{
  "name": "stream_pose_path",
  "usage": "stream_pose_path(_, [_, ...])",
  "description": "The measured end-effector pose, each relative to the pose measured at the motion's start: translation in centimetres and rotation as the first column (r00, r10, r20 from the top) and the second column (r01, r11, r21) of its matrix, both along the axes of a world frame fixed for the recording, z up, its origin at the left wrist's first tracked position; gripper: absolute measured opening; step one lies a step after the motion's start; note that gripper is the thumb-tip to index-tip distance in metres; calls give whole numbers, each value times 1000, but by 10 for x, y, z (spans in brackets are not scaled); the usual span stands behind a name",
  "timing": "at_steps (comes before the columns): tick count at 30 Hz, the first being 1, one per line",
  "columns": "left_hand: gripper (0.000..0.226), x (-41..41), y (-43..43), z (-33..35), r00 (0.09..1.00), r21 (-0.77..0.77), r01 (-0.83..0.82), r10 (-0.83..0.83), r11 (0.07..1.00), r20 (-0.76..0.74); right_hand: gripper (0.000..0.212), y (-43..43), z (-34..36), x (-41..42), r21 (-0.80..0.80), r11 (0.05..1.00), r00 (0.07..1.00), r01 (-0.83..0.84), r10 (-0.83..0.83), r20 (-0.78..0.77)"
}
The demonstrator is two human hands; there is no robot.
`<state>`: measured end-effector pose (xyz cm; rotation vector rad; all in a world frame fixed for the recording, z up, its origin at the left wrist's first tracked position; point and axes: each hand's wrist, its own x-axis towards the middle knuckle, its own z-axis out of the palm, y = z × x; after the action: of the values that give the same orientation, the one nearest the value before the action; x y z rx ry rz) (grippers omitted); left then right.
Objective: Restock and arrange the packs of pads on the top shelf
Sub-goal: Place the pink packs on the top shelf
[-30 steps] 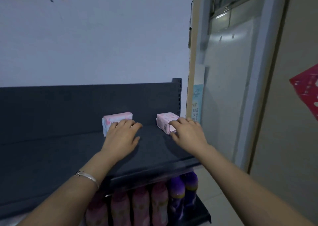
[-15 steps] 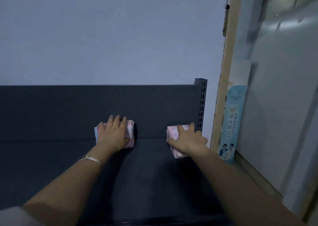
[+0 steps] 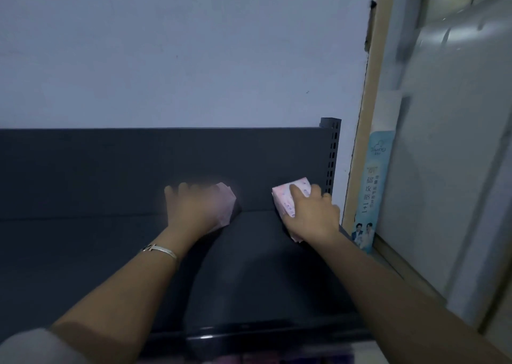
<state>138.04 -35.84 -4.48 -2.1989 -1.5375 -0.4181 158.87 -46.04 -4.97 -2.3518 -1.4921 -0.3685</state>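
Observation:
Two pink packs of pads lie at the back of the dark top shelf [image 3: 116, 266], against its rear panel. My left hand [image 3: 194, 211] lies over the left pack [image 3: 227, 203] and covers most of it; hand and pack are blurred. My right hand [image 3: 311, 216] grips the right pack [image 3: 286, 197] near the shelf's right end, fingers curled over its top and the thumb side hidden. A gap of bare shelf separates the two packs.
A perforated upright post [image 3: 331, 155] closes the shelf's right end. Right of it stand a wooden frame [image 3: 365, 130] with a pale blue advert strip [image 3: 371, 191] and a grey door. The white wall rises behind. The shelf's left half is bare.
Both hands have pushed their packs back towards the rear panel. The view has moved closer and lower bottles have left the frame. My left hand is moving now.

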Motion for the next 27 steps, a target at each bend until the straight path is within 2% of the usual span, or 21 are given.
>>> stream_pose_path(3, [64, -20, -22, 5, 980, -26, 109, -103, 994, 169, 67, -27, 14, -28, 72, 997, 999, 20, -24, 42])
stream_pose_path(5, [70, -31, -40, 17, 930, -79, 224, -189, 971, 316, 66, -48, 22, -50, 106, 993, 998, 50, -54, 40])
stream_pose_path(7, [73, -40, -60, 25, 885, -61, 311, -265, 948, 383, 64, -70, 25, -71, 144, 985, 995, 90, -96, 34])
stream_pose_path(10, [73, -54, -94, 28, 857, -6, 384, -355, 923, 374, 63, -108, 27, -97, 181, 973, 988, 140, -150, 42])
stream_pose_path(16, [71, -62, -157, 24, 814, 10, 519, -497, 855, 302, 60, -181, 30, -125, 191, 963, 977, 191, -205, 59])
stream_pose_path(23, [70, -74, -225, -10, 787, -14, 585, -563, 811, 254, 59, -266, -8, -135, 152, 958, 960, 242, -259, 109])
stream_pose_path(27, [69, -77, -267, -29, 776, -30, 612, -592, 791, 217, 61, -311, -35, -132, 158, 948, 958, 276, -285, 36])
